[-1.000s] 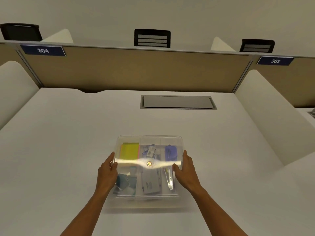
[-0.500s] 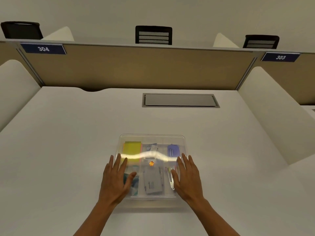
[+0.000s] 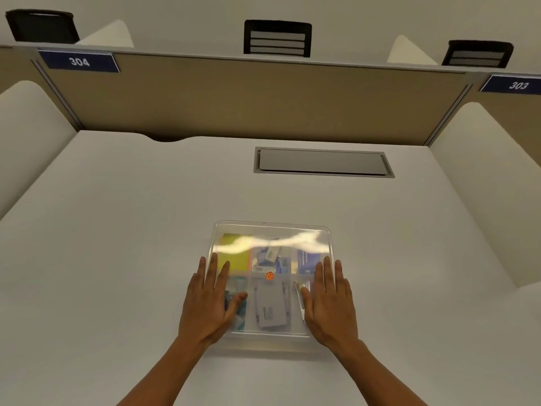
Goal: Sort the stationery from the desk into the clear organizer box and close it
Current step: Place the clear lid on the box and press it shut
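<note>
- The clear plastic organizer box is sitting on the white desk top, near the front edge, with its transparent flat lid lying over it and the stationery showing through: a yellow pad of sticky notes, a grey rectangular case and some blue items I cannot identify.
- The left hand is lying flat on the lid's left side, fingers straight and slightly spread, thumb angled inward; the right hand is mirroring it on the right side, fingers straight and close together.
- Both palms are pressing toward the near half, so the far edge may be staying unlatched; whether any edge has clicked home cannot be told through the glare.
- Uneven pressure is risking the box sliding on the smooth desk, or the lid seating crooked.
- Anything standing proud inside could be holding the lid up; pushing harder would be bending the thin lid.
</note>
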Demonstrator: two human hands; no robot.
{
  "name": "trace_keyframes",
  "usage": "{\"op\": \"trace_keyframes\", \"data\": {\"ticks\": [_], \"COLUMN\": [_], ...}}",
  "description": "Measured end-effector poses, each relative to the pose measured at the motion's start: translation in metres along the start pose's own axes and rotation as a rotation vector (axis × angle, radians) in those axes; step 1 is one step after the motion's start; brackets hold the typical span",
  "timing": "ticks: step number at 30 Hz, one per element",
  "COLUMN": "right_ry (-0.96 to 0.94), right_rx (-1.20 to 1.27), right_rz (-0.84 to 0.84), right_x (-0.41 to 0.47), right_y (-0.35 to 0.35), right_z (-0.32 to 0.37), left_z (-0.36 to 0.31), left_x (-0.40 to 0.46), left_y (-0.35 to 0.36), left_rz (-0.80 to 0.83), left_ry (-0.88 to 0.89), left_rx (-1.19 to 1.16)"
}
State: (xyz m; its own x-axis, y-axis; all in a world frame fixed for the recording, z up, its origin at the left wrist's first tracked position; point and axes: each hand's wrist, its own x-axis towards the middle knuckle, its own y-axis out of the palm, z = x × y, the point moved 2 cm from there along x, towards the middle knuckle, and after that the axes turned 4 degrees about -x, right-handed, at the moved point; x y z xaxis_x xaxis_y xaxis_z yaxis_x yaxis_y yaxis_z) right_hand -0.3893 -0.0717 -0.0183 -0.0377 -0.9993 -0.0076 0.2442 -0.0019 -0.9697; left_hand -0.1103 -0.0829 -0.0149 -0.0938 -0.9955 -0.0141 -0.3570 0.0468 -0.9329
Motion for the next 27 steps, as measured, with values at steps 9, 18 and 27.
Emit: {"op": "trace_keyframes", "data": {"ticks": [9,18,27], "right_ry": [-0.023,-0.164,-0.131], "right_rx": [-0.121,-0.13,-0.181], "right_rz": [0.096,0.136,0.152], "right_x": [0.003,0.058,0.072], "right_y": [-0.005,-0.024,-0.006], "right_z": [0.002,0.008,0.008], "left_z": [-0.009,-0.009,-0.002], "left_x": [0.003,0.066,0.077], "left_y": [-0.008,-0.012,0.005], "left_rz": [0.086,0.068,0.045], "left_ry": [-0.014,-0.012,0.01], "left_rx": [0.19,0.174,0.187]}}
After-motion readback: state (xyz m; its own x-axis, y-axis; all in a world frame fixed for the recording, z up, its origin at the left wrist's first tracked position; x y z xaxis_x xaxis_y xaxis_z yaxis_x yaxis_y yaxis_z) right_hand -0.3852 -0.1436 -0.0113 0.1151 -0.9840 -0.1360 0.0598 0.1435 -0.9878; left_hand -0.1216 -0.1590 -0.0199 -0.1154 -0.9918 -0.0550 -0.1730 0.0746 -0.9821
